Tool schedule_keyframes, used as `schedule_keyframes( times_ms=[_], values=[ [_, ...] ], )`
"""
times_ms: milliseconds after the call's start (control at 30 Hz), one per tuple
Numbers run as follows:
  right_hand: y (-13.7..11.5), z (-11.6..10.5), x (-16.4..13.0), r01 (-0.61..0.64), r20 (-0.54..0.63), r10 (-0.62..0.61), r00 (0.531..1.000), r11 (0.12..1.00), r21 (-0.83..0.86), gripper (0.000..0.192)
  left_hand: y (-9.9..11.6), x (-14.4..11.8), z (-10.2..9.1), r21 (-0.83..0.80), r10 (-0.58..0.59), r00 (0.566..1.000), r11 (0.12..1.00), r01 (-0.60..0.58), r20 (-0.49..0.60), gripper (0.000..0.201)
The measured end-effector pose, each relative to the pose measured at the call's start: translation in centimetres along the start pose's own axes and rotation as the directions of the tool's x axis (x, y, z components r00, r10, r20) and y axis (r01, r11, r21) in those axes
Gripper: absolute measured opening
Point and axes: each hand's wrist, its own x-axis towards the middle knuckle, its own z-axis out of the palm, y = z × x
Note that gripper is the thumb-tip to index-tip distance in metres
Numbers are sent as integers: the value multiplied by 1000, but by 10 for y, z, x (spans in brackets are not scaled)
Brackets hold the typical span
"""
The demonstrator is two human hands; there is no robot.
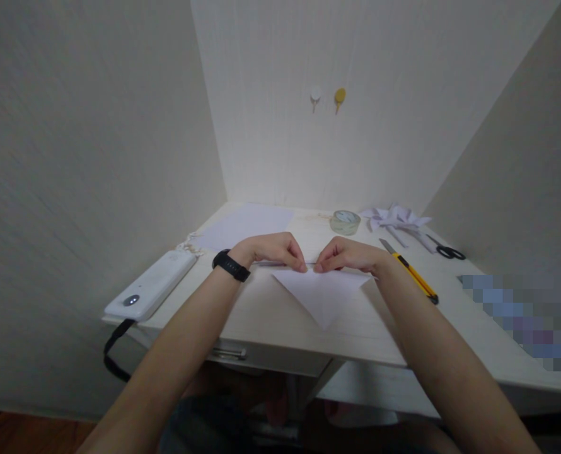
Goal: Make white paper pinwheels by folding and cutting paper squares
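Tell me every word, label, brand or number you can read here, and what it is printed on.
No text can be read anywhere.
White device at the table's left edge: no legible marking, only a round button.
Black wristband on the left wrist: no digits show.
Tape roll, yellow utility knife, scissors: no readable brand.
Folded white paper under the left hand and right hand: blank.

Our two bare arms, no sleeves.
A black watch band (231, 265) wraps our left wrist; dark trousers, perhaps, show below.
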Motion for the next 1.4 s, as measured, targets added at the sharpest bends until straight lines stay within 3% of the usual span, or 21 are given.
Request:
schedule_keyframes(
  times_ms=[367,500,567,667,767,933,1067,1167,1233,1267,1333,1400],
  values=[
    [11,-15,-6,-52,16,50,999,992,118,29,-15,-15,-28,-1,-57,998,998,57,13,10],
    [6,-13,-6,22,-70,-14,997,993,114,42,-17,-19,-32,-16,-77,996,997,77,-33,13],
    [-2,-7,-4,71,-97,-63,993,994,79,46,-14,-17,-29,1,-77,997,997,77,-18,12],
    [-13,4,-1,109,-45,-113,993,991,-78,41,-6,-14,-21,32,-69,997,997,68,23,12],
    [-19,11,-1,80,27,-76,997,974,-212,35,2,-11,-14,39,-74,997,997,72,36,11],
    [-14,8,-4,1,29,5,1000,980,-198,30,2,-13,-17,28,-106,994,994,105,12,13],
    [-7,-1,-6,-44,-43,39,998,991,-126,34,-9,-23,-36,-16,-150,985,989,149,-90,17],
    [-2,-6,-3,-30,-186,25,982,999,-25,38,-19,-32,-51,-136,-106,944,989,66,-313,23],
    [1,-5,2,8,-349,18,937,997,71,41,-21,-32,-53,-258,-67,852,963,-81,-520,30],
    [1,-4,5,31,-435,26,900,992,123,43,-21,-29,-51,-301,-62,818,943,-139,-572,35],
    [2,2,12,76,-568,58,821,975,209,45,-20,-18,-41,-352,-61,812,918,-183,-581,44],
    [2,9,18,106,-614,78,786,961,257,46,-17,-3,-26,-369,-59,836,913,-176,-545,48]
  ],
)
